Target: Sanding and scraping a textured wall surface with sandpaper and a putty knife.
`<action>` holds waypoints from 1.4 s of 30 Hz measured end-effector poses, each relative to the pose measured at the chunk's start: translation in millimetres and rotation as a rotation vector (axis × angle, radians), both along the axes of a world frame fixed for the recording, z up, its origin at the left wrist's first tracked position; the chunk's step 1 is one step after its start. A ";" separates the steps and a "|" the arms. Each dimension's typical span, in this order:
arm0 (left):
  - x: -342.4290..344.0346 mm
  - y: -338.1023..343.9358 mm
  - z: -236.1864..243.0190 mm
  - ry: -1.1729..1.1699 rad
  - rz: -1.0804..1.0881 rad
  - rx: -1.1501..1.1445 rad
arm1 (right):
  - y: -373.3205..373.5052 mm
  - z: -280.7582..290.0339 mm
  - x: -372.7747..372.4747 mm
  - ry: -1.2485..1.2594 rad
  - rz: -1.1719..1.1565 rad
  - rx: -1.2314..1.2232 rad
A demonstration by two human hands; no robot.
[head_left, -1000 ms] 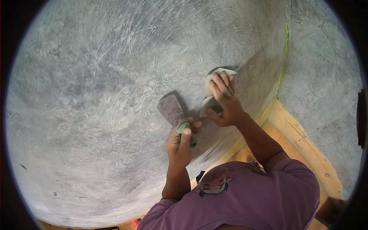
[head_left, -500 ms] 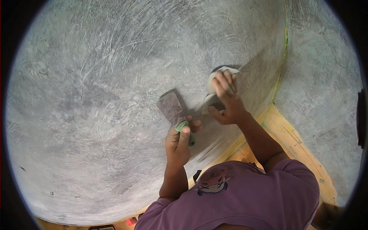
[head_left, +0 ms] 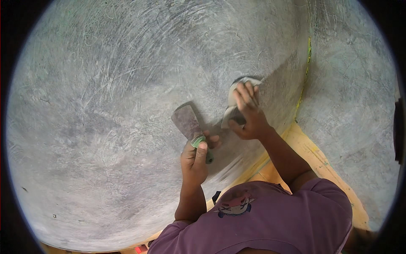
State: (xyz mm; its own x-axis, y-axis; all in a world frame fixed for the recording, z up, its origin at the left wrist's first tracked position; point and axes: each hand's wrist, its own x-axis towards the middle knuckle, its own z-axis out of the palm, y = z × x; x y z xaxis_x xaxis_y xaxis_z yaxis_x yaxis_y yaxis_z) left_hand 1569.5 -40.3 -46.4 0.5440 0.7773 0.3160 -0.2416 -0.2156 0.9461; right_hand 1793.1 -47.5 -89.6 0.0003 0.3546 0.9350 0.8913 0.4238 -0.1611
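Note:
My left hand (head_left: pixel 195 162) is closed round the green handle (head_left: pixel 197 141) of a putty knife. Its wide, worn blade (head_left: pixel 186 120) points up and a little to the left, close to a mottled grey wall (head_left: pixel 105 139); I cannot tell whether it touches. To the right of it, my right hand (head_left: pixel 250 111) presses a folded sheet of sandpaper (head_left: pixel 232 113), pale on one side and dark on the other, against the wall. The fingers lie over the sheet's upper part and the thumb is at its lower edge. The palm hides part of the sheet.
A yellow-green line (head_left: pixel 308 59) runs down the corner where a second grey wall (head_left: pixel 347 97) meets the first. Below it lies a yellowish strip (head_left: pixel 317 156) along the foot of the walls. A small red thing (head_left: pixel 141 249) shows at the bottom edge.
My right hand and the sandpaper have shifted slightly left and down in view. The putty knife stays in my left hand at nearly the same place. The corner line also sits a little further left.

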 end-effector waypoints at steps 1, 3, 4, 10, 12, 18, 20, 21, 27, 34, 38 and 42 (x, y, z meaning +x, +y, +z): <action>1.2 1.6 0.2 -0.002 0.003 -0.001 | 3.2 1.4 6.3 0.047 -0.021 0.045; 2.1 2.2 -0.4 0.038 0.048 0.042 | 2.2 23.5 8.2 0.116 -0.041 -0.001; 4.2 1.1 -1.3 0.039 0.046 0.034 | 3.0 36.3 6.3 0.162 -0.032 0.020; 10.1 2.9 -1.3 0.017 0.068 0.024 | -1.1 21.9 -4.3 0.026 0.003 -0.140; 11.5 2.4 -4.3 -0.033 0.029 0.018 | 1.9 1.2 11.7 0.004 0.001 -0.067; 17.1 2.3 -3.2 -0.065 0.003 0.009 | 4.6 39.3 20.7 0.219 -0.036 0.023; 21.5 1.5 -3.9 -0.047 0.020 0.021 | 6.4 45.7 11.5 0.201 -0.031 0.016; 23.3 1.9 -4.0 -0.030 0.040 0.036 | 6.0 46.1 8.2 0.182 -0.021 0.011; 25.6 3.8 -7.4 -0.002 0.033 0.070 | 1.7 5.7 25.2 -0.055 0.001 -0.038; 25.7 1.9 -4.5 -0.046 0.047 0.012 | 7.5 47.9 17.4 0.170 -0.019 0.022; 27.9 1.7 -5.8 -0.033 0.075 0.033 | -3.5 17.5 19.5 -0.026 0.003 -0.154; 29.7 -1.1 -4.9 -0.037 0.091 0.055 | -0.6 13.8 41.0 0.048 -0.050 -0.068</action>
